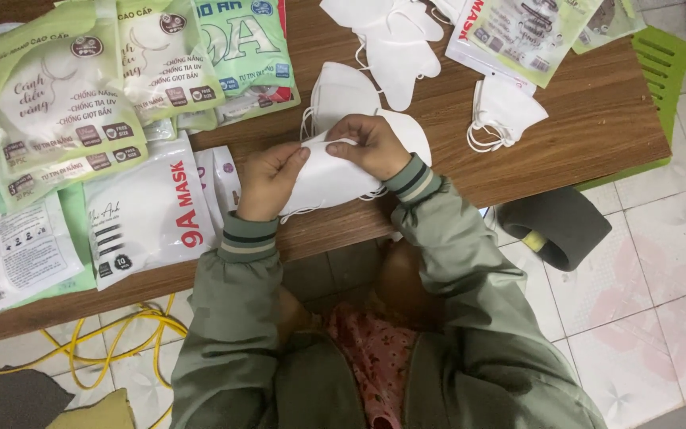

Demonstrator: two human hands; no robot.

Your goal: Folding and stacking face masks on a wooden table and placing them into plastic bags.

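At frame centre, above a wooden table (565, 135), the left hand (270, 181) and right hand (373, 145) pinch a small stack of white folded face masks (329, 179). They look light, soft and floppy, best gripped along the folded edges.

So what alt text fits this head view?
Two hands, left hand and right hand, hold a stack of white masks over a wooden table. Mask packets lie left, loose masks beyond.
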